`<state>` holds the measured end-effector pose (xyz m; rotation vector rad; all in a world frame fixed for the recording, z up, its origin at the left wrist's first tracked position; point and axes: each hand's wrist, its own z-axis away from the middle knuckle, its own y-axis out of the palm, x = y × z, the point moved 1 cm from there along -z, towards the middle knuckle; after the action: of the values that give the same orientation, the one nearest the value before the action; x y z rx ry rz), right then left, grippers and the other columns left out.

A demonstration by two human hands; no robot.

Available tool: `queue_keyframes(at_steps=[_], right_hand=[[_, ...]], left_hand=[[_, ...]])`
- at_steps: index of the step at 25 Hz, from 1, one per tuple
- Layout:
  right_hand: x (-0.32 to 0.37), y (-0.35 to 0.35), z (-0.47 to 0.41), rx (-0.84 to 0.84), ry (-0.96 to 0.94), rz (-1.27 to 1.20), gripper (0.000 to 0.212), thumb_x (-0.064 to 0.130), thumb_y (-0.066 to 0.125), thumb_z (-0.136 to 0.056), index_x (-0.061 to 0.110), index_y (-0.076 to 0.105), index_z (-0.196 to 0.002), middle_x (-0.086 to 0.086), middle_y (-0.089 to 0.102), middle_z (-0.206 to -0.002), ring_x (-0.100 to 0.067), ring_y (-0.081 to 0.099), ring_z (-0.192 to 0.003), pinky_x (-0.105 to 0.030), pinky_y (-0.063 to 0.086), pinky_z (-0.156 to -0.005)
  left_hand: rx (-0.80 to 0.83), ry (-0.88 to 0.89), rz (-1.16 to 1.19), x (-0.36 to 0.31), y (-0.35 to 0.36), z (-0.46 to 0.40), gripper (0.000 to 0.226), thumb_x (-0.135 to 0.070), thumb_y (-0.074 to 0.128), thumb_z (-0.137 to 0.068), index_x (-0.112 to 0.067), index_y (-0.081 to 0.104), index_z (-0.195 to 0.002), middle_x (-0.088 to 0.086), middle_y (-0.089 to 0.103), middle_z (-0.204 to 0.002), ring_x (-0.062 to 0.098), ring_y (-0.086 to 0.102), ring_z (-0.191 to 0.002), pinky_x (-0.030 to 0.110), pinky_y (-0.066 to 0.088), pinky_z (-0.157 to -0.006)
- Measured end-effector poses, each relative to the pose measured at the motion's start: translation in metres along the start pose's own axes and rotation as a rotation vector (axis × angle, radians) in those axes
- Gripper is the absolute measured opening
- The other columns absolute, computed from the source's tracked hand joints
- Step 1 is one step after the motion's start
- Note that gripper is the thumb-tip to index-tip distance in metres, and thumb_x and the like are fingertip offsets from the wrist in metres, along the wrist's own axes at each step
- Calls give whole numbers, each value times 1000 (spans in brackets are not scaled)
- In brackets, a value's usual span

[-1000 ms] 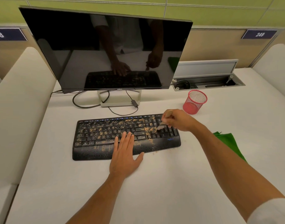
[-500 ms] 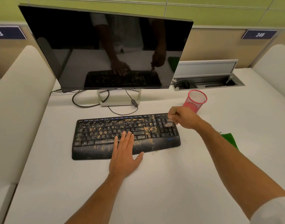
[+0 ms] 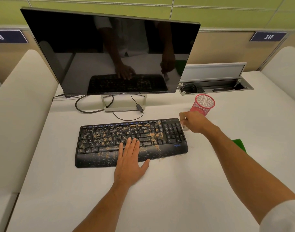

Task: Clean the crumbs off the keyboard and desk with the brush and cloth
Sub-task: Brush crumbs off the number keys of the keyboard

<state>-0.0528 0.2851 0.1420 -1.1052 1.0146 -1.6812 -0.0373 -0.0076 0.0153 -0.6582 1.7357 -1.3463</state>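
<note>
One black keyboard on the white desk before one monitor, tan crumbs over its keys and palm rest; number pad nearly bare; one brush, wooden handle, pinched in curled fingers of the right hand; one green cloth behind that forearm; left hand flat, fingers together, thumb spread; one pink mesh cup; since a second ago, brush has left the keys for the keyboard's right edge.

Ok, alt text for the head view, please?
A left hand lies flat on a crumb-strewn keyboard while the right hand holds a brush at its right end, on a white desk with a monitor.
</note>
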Motion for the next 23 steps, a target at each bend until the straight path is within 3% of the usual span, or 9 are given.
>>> queue_keyframes(at_steps=[3, 7, 10, 14, 17, 20, 23], right_hand=[[14, 6, -4, -71, -55, -266, 22, 12, 54, -102, 21, 59, -82, 2, 65, -87, -13, 61, -75, -24, 45, -66], [24, 19, -9, -75, -87, -410, 20, 14, 57, -101, 18, 61, -82, -2, 68, -86, -13, 61, -68, -22, 49, -64], [12, 16, -9, -75, -56, -318, 16, 12, 54, -101, 13, 62, -87, 2, 64, -82, -13, 59, -71, -22, 44, -63], [-4, 8, -13, -78, 1, 25, 15, 4, 53, -100, 16, 56, -92, -3, 62, -92, -22, 61, -84, -27, 44, -71], [5, 7, -13, -128, -50, -182, 18, 5, 51, -100, 13, 59, -86, -2, 65, -89, -20, 61, -80, -29, 48, -71], [13, 14, -12, -94, -94, -386, 21, 13, 56, -101, 21, 60, -82, -1, 68, -87, -13, 62, -70, -25, 51, -66], [8, 16, -14, -57, -64, -293, 18, 14, 54, -102, 20, 59, -86, -1, 67, -89, -16, 62, -76, -22, 48, -66]], left_hand=[[2, 0, 1, -1, -1, 0, 83, -66, 32, -94, -13, 20, -156, 1, 15, -164, 15, -3, -152, 44, -3, -122], [7, 0, -8, 0, -1, -1, 83, -67, 30, -94, -14, 17, -157, 0, 11, -164, 14, -7, -152, 43, -6, -122], [-2, 2, -2, 0, 0, 0, 83, -66, 32, -94, -13, 20, -156, 1, 15, -164, 15, -2, -152, 43, -4, -121], [-8, 4, -4, 0, 1, 0, 83, -66, 31, -94, -13, 21, -156, 1, 14, -164, 15, -3, -152, 44, -3, -122], [-5, 4, -6, 0, 1, 0, 83, -67, 31, -94, -13, 20, -156, 0, 13, -164, 15, -4, -152, 43, -4, -122], [-10, 3, 0, 0, 1, 0, 83, -66, 33, -94, -12, 23, -156, 2, 17, -163, 16, -1, -152, 44, -3, -122], [5, 1, -3, 0, 0, -1, 83, -67, 31, -94, -14, 17, -157, -1, 10, -164, 14, -8, -152, 43, -6, -122]])
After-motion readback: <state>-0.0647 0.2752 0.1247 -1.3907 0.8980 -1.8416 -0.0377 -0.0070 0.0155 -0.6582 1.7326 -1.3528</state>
